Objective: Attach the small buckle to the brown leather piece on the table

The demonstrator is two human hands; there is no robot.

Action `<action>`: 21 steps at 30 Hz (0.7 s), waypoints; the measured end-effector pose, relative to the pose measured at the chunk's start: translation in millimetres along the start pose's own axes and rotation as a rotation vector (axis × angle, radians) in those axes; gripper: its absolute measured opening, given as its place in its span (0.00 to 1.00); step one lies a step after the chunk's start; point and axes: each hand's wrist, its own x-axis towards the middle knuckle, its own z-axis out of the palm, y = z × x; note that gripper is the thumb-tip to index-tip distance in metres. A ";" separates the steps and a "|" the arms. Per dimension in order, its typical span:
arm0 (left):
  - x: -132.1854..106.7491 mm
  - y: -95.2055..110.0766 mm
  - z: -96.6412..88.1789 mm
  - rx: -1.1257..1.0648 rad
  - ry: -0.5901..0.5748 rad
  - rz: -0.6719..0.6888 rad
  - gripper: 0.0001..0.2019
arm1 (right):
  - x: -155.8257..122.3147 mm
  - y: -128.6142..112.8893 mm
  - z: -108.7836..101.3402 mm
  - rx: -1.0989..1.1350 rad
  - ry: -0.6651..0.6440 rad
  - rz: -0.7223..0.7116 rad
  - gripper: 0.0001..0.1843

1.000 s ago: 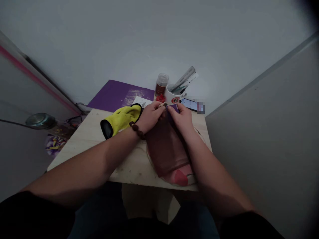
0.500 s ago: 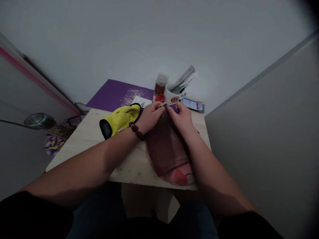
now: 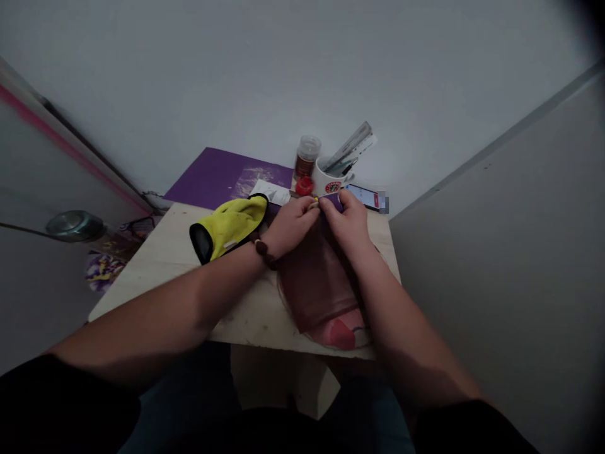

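My right hand (image 3: 348,221) pinches a small purple piece (image 3: 333,200), perhaps card or cloth, between thumb and fingers. Close beside it, my left hand (image 3: 293,222) is closed at the fingertips; a tiny yellowish bit (image 3: 315,200) shows there, too small to name. Under both wrists lies a flat dark brown sheet (image 3: 321,277). Below that sheet a rounded mat with a pink and red pattern (image 3: 341,333) sticks out toward me. A yellow cloth item with black trim (image 3: 231,227) rests by my left wrist.
On the wooden table (image 3: 155,265), a purple sheet (image 3: 203,176) lies at the back left. A clear-topped jar (image 3: 307,154), a red object (image 3: 304,185), a white mug (image 3: 326,183) holding rulers and pens, and a phone (image 3: 362,197) stand or lie along the wall. A glass bottle (image 3: 73,226) is at far left.
Both hands stay together over the brown sheet and have shifted slightly right. A yellowish bit now shows at the left fingertips. The purple piece remains in the right hand.
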 end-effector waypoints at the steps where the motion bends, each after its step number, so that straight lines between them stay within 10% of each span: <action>1: -0.2 -0.4 0.5 -0.017 0.013 -0.004 0.10 | 0.1 -0.4 -0.1 0.001 -0.001 -0.005 0.18; 21: -1.0 3.5 -0.5 0.010 0.068 -0.001 0.12 | -0.6 -4.7 -1.6 -0.004 -0.062 -0.015 0.17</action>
